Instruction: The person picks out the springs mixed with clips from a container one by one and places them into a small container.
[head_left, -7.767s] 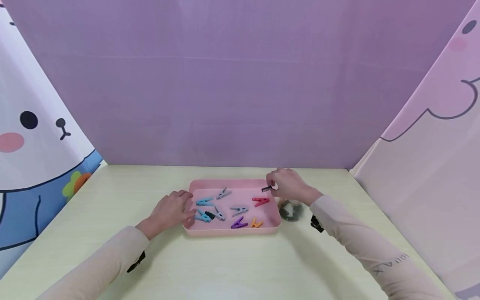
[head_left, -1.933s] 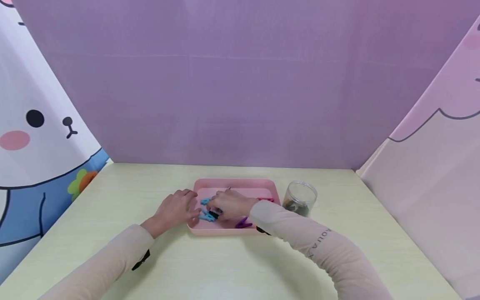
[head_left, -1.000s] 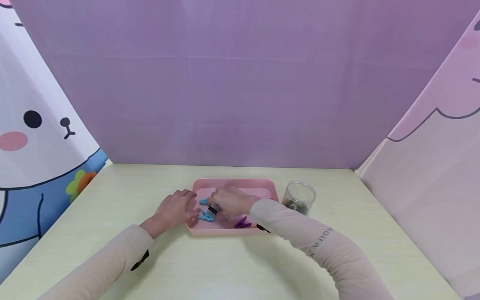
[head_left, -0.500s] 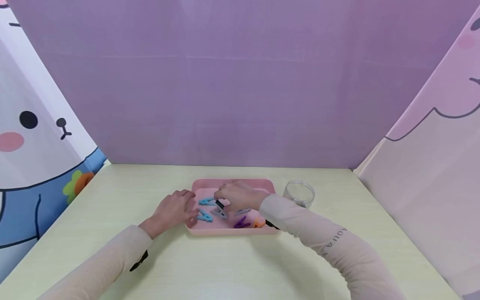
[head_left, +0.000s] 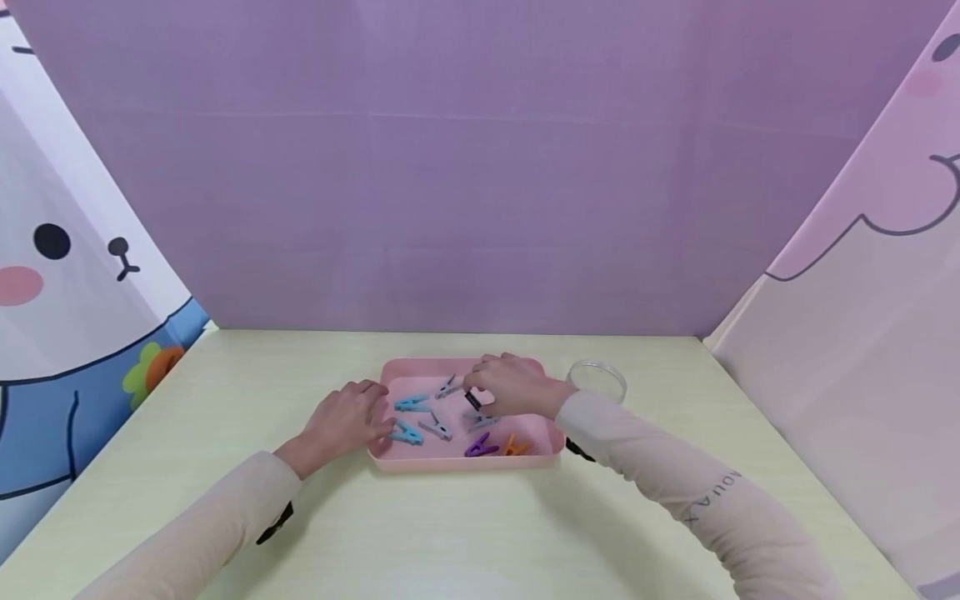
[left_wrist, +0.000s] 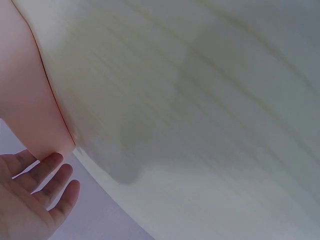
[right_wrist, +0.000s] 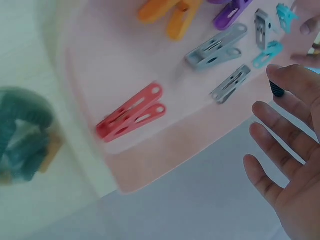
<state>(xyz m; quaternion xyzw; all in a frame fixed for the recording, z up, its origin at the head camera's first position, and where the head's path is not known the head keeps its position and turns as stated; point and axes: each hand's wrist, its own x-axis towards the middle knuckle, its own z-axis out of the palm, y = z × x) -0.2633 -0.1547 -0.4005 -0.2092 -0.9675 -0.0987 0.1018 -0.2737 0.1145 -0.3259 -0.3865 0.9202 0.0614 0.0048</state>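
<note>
pink tray [head_left: 397,457]: coloured pegs [head_left: 411,404] | right hand [head_left: 512,388]: black clip [head_left: 472,401]

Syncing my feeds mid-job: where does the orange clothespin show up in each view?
Head: orange clothespin in the near right corner of the pink tray.
Left wrist: not in it.
Right wrist: at the top edge, left of centre.
Shared landmark: the purple clothespin right beside it.

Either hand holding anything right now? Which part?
Right hand pinches a small black clip at its upper end, above the pink tray. Left hand holds nothing; its fingers rest at the tray's left rim.
</note>
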